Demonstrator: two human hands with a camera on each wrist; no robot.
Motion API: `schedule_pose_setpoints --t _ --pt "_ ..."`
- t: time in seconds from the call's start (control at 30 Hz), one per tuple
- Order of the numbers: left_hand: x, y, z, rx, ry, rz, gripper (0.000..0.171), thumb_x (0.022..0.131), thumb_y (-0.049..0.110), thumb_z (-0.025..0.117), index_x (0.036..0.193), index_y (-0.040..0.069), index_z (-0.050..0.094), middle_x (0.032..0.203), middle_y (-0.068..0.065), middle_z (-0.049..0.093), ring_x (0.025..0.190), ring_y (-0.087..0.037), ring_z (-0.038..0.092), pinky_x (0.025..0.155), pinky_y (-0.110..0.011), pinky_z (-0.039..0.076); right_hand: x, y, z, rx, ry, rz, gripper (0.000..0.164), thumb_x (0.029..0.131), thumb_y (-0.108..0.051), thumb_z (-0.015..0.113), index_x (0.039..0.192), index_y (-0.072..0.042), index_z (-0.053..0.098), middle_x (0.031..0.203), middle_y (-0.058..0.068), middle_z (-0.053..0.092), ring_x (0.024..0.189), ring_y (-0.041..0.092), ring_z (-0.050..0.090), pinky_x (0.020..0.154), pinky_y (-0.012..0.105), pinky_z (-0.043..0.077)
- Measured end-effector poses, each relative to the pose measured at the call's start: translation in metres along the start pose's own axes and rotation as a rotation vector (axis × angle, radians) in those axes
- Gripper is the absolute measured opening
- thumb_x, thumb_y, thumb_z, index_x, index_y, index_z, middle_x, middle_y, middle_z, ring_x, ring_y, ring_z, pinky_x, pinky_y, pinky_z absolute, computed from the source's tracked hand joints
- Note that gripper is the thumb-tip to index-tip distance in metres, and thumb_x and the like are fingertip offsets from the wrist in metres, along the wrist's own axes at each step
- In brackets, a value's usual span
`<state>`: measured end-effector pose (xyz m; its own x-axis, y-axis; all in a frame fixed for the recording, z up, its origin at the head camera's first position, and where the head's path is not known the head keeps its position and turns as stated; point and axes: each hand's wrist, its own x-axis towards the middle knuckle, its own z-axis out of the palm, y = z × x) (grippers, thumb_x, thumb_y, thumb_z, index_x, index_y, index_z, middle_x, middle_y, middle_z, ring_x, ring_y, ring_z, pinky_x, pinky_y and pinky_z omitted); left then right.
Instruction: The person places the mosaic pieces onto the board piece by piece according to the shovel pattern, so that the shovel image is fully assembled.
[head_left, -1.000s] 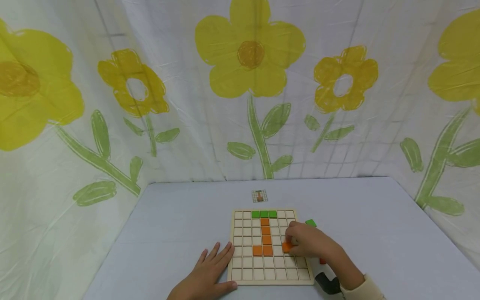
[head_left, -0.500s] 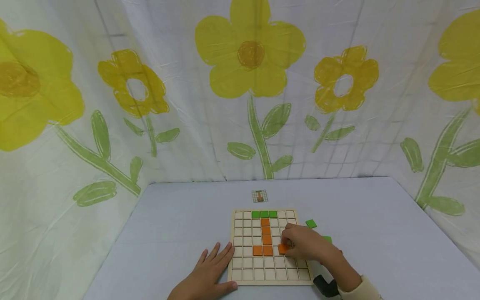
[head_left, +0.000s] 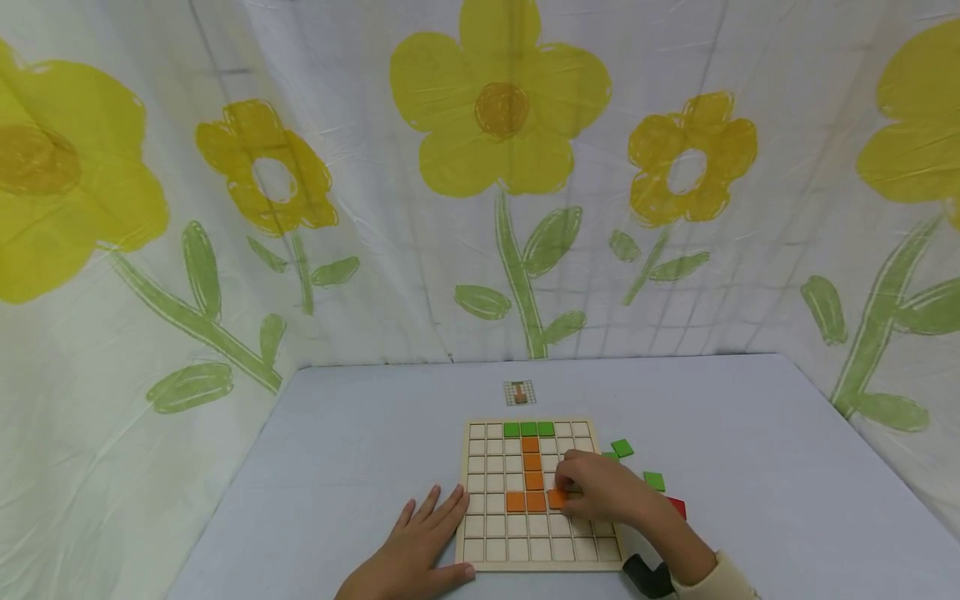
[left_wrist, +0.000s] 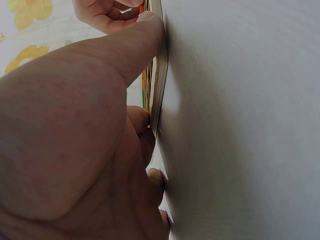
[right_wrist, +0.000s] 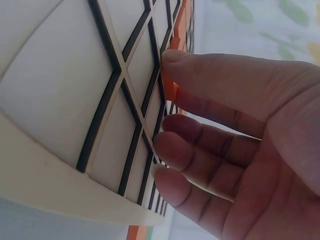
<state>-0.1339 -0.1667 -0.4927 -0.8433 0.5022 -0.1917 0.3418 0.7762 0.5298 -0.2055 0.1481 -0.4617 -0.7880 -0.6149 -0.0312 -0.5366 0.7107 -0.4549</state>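
Right hand pinches orange square tile just right of orange tile pair; spread left hand touches gridded board.

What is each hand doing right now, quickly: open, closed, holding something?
Left hand: open, touching the edge of the grid board.
Right hand: closed, pinching an orange tile.

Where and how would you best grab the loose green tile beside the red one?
I'd probably pinch two opposite edges, coming down from above: the green tile looks thin and lies flat on the tabletop, with no raised part to hold.
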Motion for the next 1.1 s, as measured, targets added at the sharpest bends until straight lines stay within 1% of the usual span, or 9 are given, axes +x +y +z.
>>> schedule_pose_setpoints --t 0.2,0.57,0.67,0.8,0.87,1.0,1.1 --pt "-0.001 0.000 -0.001 -0.001 0.001 0.015 0.096 0.090 0.067 0.058 0.160 0.009 0.025 0.165 -0.007 0.021 0.150 -0.042 0.011 0.113 -0.068 0.006 0.000 -0.002 0.000 0.004 -0.006 0.003 0.015 0.081 -0.018 0.084 0.087 -0.018 0.070 0.086 -0.013 0.056 0.073 0.006 0.048 0.066 0.027 0.048" --pt "-0.001 -0.001 0.000 0.002 0.002 0.008 0.097 0.089 0.069 0.057 0.160 0.010 0.026 0.165 -0.007 0.021 0.150 -0.042 0.012 0.113 -0.068 0.006 0.000 -0.001 0.001 0.003 0.003 -0.013 0.015 0.081 -0.018 0.084 0.086 -0.018 0.070 0.085 -0.012 0.055 0.072 0.006 0.047 0.065 0.027 0.047" --pt "-0.001 0.000 0.000 0.002 0.006 0.015 0.097 0.090 0.069 0.056 0.160 0.009 0.026 0.165 -0.007 0.021 0.150 -0.042 0.011 0.113 -0.068 0.007 -0.002 0.001 -0.002 0.011 0.009 -0.021 0.013 0.082 -0.016 0.083 0.089 -0.017 0.071 0.088 -0.012 0.058 0.074 0.004 0.050 0.066 0.027 0.048" --pt "-0.002 0.000 0.000 -0.001 0.006 0.020 0.096 0.090 0.069 0.056 0.160 0.009 0.026 0.165 -0.007 0.021 0.150 -0.042 0.011 0.113 -0.069 0.007 -0.007 0.009 -0.011 0.049 0.027 -0.011 0.012 0.085 -0.011 0.079 0.094 -0.012 0.071 0.093 -0.007 0.061 0.079 0.008 0.056 0.068 0.031 0.051" --pt "-0.002 0.001 -0.001 -0.005 0.001 0.014 0.096 0.090 0.068 0.057 0.160 0.009 0.026 0.165 -0.007 0.021 0.150 -0.042 0.010 0.113 -0.068 0.006 -0.009 0.014 -0.017 0.052 0.042 0.023 0.011 0.086 -0.008 0.077 0.094 -0.010 0.071 0.091 -0.006 0.062 0.079 0.011 0.057 0.069 0.034 0.051" --pt "-0.002 0.001 -0.001 -0.004 -0.005 0.004 0.096 0.090 0.067 0.058 0.160 0.010 0.025 0.166 -0.006 0.020 0.150 -0.042 0.010 0.113 -0.068 0.005 -0.013 0.027 -0.029 0.039 0.075 0.152 0.014 0.084 -0.002 0.077 0.094 -0.009 0.071 0.089 -0.004 0.062 0.080 0.014 0.056 0.071 0.038 0.051" --pt "-0.001 0.001 -0.001 -0.008 -0.007 0.005 0.096 0.090 0.067 0.058 0.160 0.010 0.025 0.166 -0.006 0.020 0.150 -0.042 0.010 0.113 -0.068 0.005 -0.017 0.037 -0.035 0.033 0.081 0.245 0.016 0.081 0.002 0.075 0.093 -0.008 0.071 0.087 -0.002 0.061 0.077 0.016 0.053 0.070 0.039 0.049"
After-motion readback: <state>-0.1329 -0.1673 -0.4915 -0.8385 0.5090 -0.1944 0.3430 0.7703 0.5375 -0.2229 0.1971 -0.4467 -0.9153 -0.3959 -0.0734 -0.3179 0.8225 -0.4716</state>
